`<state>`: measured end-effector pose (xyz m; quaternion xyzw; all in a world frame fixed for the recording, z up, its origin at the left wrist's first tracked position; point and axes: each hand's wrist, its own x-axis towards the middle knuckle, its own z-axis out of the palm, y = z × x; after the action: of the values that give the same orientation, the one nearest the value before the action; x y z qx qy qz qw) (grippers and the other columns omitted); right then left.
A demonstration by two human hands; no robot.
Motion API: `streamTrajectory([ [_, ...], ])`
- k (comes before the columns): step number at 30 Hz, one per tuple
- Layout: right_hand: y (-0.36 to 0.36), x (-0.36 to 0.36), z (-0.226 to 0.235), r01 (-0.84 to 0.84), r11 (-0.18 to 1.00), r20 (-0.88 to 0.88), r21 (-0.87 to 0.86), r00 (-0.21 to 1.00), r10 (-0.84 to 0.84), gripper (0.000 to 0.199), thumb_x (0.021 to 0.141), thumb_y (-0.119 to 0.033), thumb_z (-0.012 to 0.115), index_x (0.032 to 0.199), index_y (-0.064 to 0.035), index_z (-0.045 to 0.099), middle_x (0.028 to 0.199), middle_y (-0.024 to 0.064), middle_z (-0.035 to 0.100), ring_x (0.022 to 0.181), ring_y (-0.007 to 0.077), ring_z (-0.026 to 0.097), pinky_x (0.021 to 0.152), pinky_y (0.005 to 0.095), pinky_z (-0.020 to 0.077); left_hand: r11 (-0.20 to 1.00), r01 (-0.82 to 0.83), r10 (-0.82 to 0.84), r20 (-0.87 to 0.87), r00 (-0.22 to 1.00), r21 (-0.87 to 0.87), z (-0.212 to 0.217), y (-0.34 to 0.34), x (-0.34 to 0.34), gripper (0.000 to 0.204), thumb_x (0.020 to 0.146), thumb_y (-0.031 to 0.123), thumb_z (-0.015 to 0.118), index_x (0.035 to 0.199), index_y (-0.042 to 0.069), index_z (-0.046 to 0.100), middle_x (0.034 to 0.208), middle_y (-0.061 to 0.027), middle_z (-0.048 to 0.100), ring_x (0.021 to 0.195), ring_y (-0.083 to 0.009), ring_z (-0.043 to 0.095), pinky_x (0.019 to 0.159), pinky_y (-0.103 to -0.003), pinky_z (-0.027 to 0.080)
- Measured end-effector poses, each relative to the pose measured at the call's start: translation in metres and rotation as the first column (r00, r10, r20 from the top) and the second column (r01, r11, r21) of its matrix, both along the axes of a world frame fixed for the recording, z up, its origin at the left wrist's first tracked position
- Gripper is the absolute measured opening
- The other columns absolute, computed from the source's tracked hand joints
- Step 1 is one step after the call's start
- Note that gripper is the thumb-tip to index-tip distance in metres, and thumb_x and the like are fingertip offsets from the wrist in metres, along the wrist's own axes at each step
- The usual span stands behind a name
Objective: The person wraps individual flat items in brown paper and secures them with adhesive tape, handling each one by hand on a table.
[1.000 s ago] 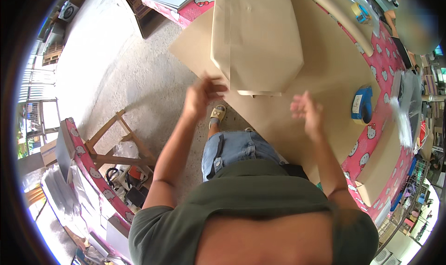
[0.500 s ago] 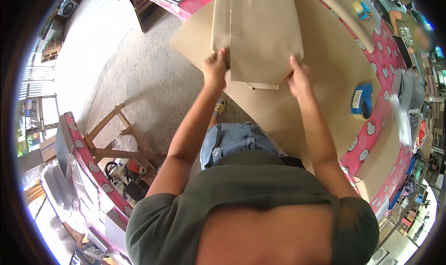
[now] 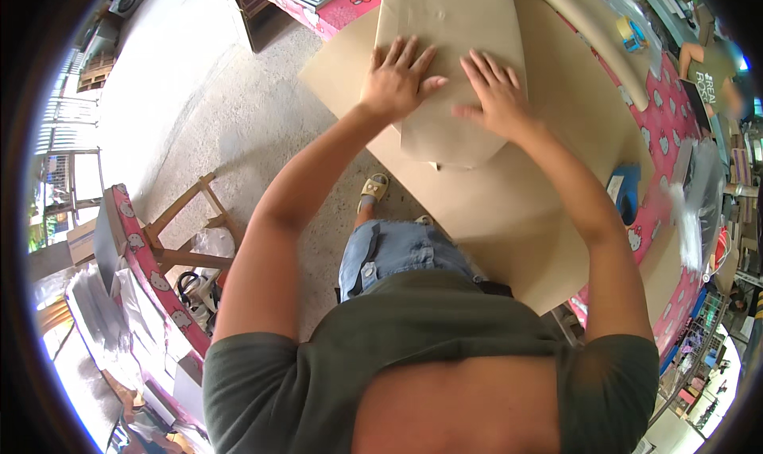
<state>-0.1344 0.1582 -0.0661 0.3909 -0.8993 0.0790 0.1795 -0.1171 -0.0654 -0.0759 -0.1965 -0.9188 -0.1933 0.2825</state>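
A long parcel wrapped in brown kraft paper [image 3: 445, 25] lies before me, its near end hanging toward my body. My left hand [image 3: 401, 80] rests flat on its left side, fingers spread and pointing away. On the right side of the same parcel, my right hand [image 3: 497, 96] lies with fingers apart. Neither hand grips anything. Beneath the parcel spreads a large sheet of brown paper [image 3: 556, 215], whose left corner juts out over the floor. What is inside the wrapping is hidden.
To the right, a blue tape dispenser [image 3: 626, 193] stands on the pink patterned table cover [image 3: 664, 136]. A roll of brown paper [image 3: 592, 36] lies at the far right, near another tape roll [image 3: 632, 34]. A wooden frame [image 3: 187, 223] stands at left. Another person [image 3: 711, 76] is at far right.
Both hands have let go of the parcel's near edges and now lie flat on its top, farther away and closer together. My view has shifted slightly.
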Motion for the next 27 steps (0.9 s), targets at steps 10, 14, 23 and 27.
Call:
streamTrajectory([
  [10,-0.057,-0.001,0.007,0.07,0.987,0.25,0.144,0.963,-0.104,0.112,0.058,-0.06,0.069,0.138,-0.0017,0.018,0.144,0.0194,0.018,0.135,0.0325,0.016,0.102,0.0608,0.0157,0.913,0.227,-0.179,0.168,0.969,-0.338,-0.018,-0.012,-0.005,0.067,0.084,0.056,0.043,0.135,0.014,0.035,0.14,-0.0099,0.035,0.131,-0.027,0.029,0.106,-0.049,0.021],
  [14,-0.072,0.007,0.003,0.18,0.949,0.212,0.257,0.948,-0.237,0.108,0.058,-0.047,0.076,0.139,-0.0057,0.017,0.145,0.0179,0.016,0.134,0.0302,0.02,0.103,0.0584,0.0184,0.901,0.296,-0.149,0.416,0.897,-0.317,-0.007,-0.054,-0.004,0.093,0.067,0.037,0.072,0.142,0.022,0.018,0.148,-0.0036,0.015,0.136,-0.0228,0.015,0.109,-0.05,0.014],
  [23,-0.054,0.009,-0.016,0.2,0.976,0.243,0.082,0.946,-0.214,0.099,0.06,-0.036,0.077,0.139,-0.0098,0.023,0.144,0.0125,0.023,0.132,0.0272,0.024,0.103,0.0546,0.0226,0.895,0.197,-0.027,0.393,0.919,-0.4,0.005,0.002,0.003,0.098,0.063,0.044,0.07,0.139,0.005,0.022,0.145,-0.013,0.019,0.135,-0.0254,0.017,0.105,-0.056,0.016],
  [27,0.016,0.016,0.003,0.359,0.905,0.242,0.227,0.879,-0.41,0.091,0.062,-0.029,0.076,0.137,-0.0148,0.027,0.144,0.0083,0.026,0.129,0.0266,0.031,0.1,0.0579,0.0243,0.916,0.111,0.028,0.336,0.942,-0.387,-0.003,0.007,0.003,0.097,0.064,0.045,0.071,0.14,0.011,0.021,0.145,-0.0105,0.022,0.134,-0.025,0.022,0.103,-0.055,0.021],
])
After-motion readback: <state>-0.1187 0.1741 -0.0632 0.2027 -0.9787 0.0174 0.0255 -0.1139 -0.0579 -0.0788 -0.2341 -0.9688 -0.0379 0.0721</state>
